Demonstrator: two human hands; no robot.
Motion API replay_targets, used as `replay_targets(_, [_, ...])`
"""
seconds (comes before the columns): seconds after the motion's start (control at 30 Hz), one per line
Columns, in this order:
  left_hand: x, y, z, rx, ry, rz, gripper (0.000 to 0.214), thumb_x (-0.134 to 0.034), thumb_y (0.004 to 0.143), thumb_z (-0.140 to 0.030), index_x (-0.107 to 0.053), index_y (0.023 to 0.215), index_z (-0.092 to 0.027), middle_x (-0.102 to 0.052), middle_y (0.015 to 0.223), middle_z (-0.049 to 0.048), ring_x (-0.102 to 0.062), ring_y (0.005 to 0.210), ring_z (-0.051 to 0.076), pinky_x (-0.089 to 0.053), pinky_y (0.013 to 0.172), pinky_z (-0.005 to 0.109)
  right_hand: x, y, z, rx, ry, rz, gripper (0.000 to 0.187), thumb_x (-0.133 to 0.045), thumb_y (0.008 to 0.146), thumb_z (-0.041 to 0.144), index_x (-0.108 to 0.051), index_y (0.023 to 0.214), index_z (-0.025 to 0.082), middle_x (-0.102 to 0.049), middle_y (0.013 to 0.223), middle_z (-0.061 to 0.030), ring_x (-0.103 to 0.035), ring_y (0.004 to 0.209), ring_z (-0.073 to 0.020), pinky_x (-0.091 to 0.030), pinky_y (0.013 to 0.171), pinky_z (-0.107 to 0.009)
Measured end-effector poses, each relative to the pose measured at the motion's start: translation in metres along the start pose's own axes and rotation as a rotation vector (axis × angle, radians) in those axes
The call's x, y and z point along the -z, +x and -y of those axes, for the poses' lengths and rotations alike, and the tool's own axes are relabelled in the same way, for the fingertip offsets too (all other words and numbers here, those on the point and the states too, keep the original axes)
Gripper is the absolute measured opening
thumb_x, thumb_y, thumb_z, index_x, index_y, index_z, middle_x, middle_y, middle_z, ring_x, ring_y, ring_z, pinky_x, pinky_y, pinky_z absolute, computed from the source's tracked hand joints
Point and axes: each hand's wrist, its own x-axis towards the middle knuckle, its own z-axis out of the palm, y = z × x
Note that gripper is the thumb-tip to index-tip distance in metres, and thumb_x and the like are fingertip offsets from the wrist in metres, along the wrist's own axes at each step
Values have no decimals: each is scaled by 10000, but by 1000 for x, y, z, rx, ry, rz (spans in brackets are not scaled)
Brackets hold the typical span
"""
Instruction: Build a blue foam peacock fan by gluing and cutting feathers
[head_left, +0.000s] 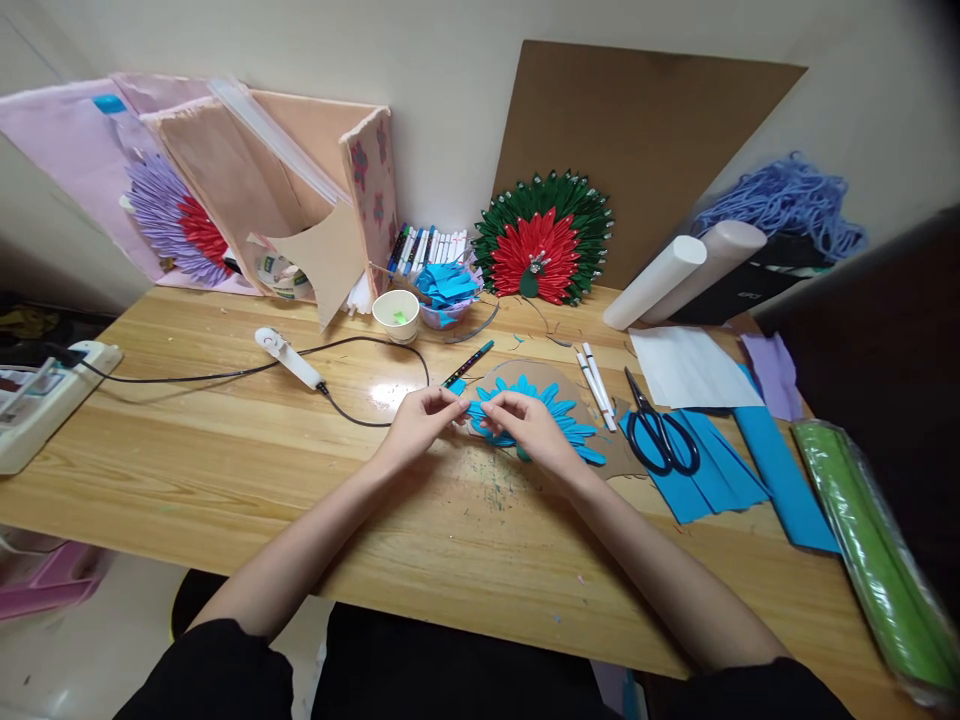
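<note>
Above the table's middle, my left hand (421, 428) and my right hand (531, 422) meet with fingers pinched. Between their fingertips is a small piece of blue crepe paper (475, 409), partly covered by the fingers. Just behind and below the hands lies a cardboard shape with rows of blue paper petals (566, 425) on it. A bit of dark green shows under my right hand. A dark marker (469, 364) lies beyond my left hand. To the right are two white pens (598, 388) and black-handled scissors (663, 436), resting on cut blue crepe paper (709, 465).
A white corded tool (289, 360) lies left, its black cable looping towards my hands. Behind stand a paper cup (396, 314), a bowl of blue pieces (448, 292) and a red-and-green paper peacock (544, 240). White rolls (656, 282) and a wrapped green roll (870, 550) are right.
</note>
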Motion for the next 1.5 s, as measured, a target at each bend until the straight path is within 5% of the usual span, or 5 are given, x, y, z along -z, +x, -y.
replay_targets(0.27, [25, -20, 5, 39, -45, -178, 248, -693, 672, -373, -660, 657, -128, -663, 632, 31, -598, 613, 131, -456, 623, 240, -20, 8, 0, 53, -71, 71, 286, -532, 815, 434, -566, 708, 171, -596, 680, -12, -522, 598, -117, -416, 576, -253])
replay_targets(0.6, [73, -56, 5, 59, -148, -390, 301, -733, 610, -379, -706, 751, -115, -698, 666, 61, -636, 637, 165, -479, 618, 253, -84, 18, 17, 383, -280, 109, 80, -581, 797, 264, -600, 827, 193, -638, 816, -25, -616, 746, -151, -513, 707, -289])
replay_targets(1.0, [120, -89, 20, 58, -244, -552, 335, -763, 571, -399, -708, 743, -117, -694, 693, 59, -626, 650, 152, -498, 686, 275, -144, 30, 24, 411, -296, 204, 80, -581, 787, 242, -621, 824, 184, -659, 812, -31, -644, 734, -158, -544, 707, -299])
replay_targets(1.23, [128, -97, 19, 68, -266, -569, 280, -753, 591, -363, -708, 728, -123, -689, 691, 48, -614, 643, 135, -490, 682, 255, -158, 34, 23, 483, -316, 197, 66, -583, 793, 219, -632, 814, 180, -670, 788, -31, -645, 703, -153, -540, 674, -286])
replay_targets(1.5, [130, -96, 13, 101, -274, -560, 242, -734, 609, -342, -693, 688, -117, -668, 649, 44, -596, 613, 121, -479, 646, 236, -155, 37, 24, 779, -405, 216, 121, -550, 834, 186, -635, 917, 205, -661, 825, -49, -624, 740, -161, -521, 671, -300])
